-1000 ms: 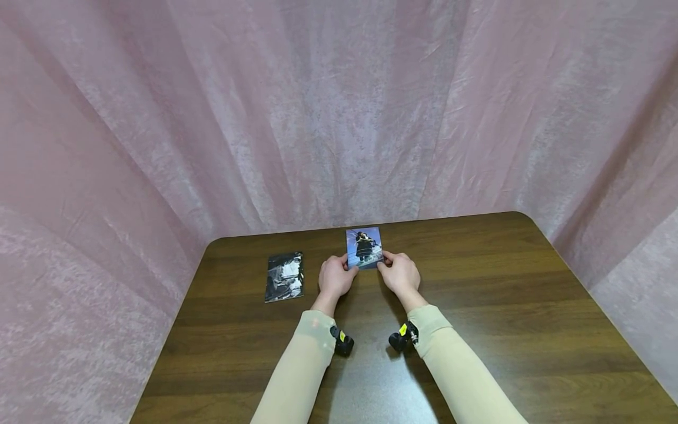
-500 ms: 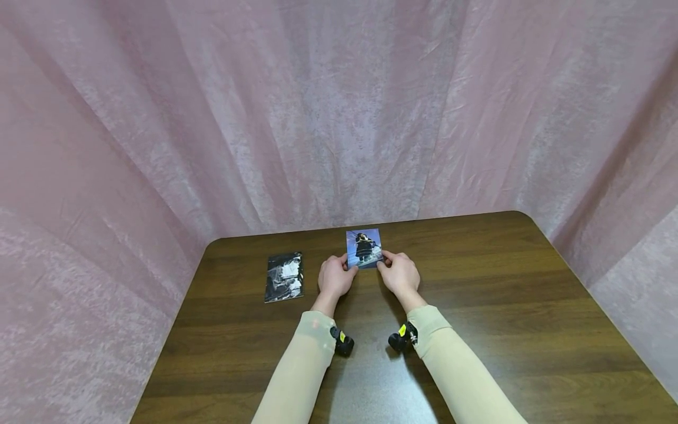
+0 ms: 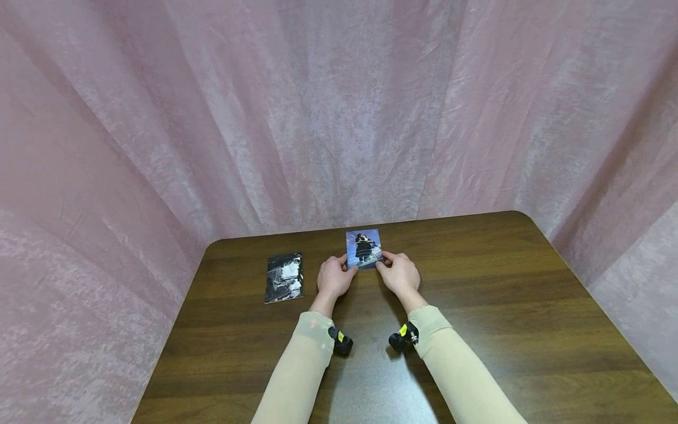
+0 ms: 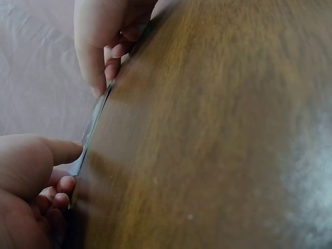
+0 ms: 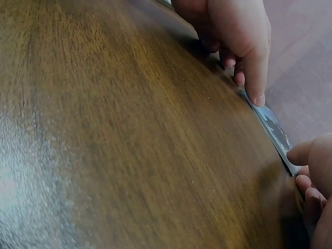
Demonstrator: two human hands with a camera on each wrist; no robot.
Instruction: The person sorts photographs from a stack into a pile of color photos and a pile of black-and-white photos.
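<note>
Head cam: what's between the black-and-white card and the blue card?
A strip of bare wooden tabletop, then the left hand, pinching the blue card at its near-left corner. The head view shows this.

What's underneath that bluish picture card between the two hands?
Brown table shows around the card, whose near corners the left hand and right hand hold. Whatever lies directly beneath it is covered.

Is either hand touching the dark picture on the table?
No, the left hand and right hand pinch the blue picture, while the dark picture lies apart.
</note>
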